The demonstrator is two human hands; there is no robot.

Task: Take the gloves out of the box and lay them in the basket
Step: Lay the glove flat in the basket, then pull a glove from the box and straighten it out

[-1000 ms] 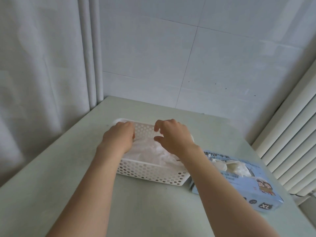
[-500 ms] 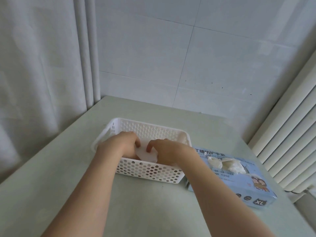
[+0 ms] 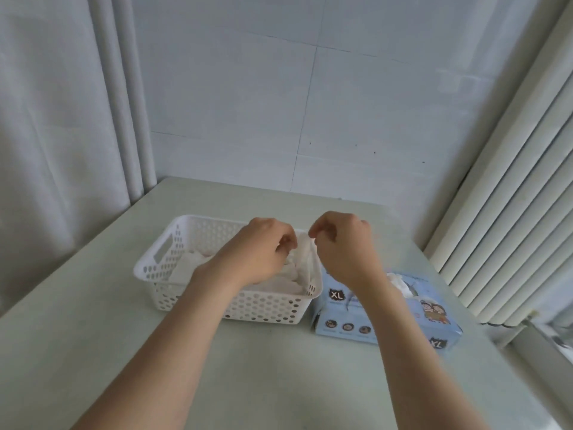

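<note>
A pale green table (image 3: 279, 367) fills a corner: tiled wall behind, a curtain (image 3: 62, 135) on the left, ribbed white slats (image 3: 511, 212) on the right. The near half of the table is bare except for the two forearms, and there is open surface behind the basket up to the wall.

The white perforated basket (image 3: 161, 268) sits mid-table, its right end just beside the blue glove box (image 3: 347, 321); whether the two touch is unclear. The box lies near the table's right edge, with a crumpled white glove (image 3: 400, 282) poking from its top opening.

Both hands hover over the basket's right half. The left hand (image 3: 260, 252) and right hand (image 3: 344, 246) each pinch the top edge of a thin white glove (image 3: 305, 256), fingers curled closed on it, so that it hangs between them with its lower part down inside the basket. More white gloves (image 3: 189, 266) lie flat on the basket floor toward the left end.
</note>
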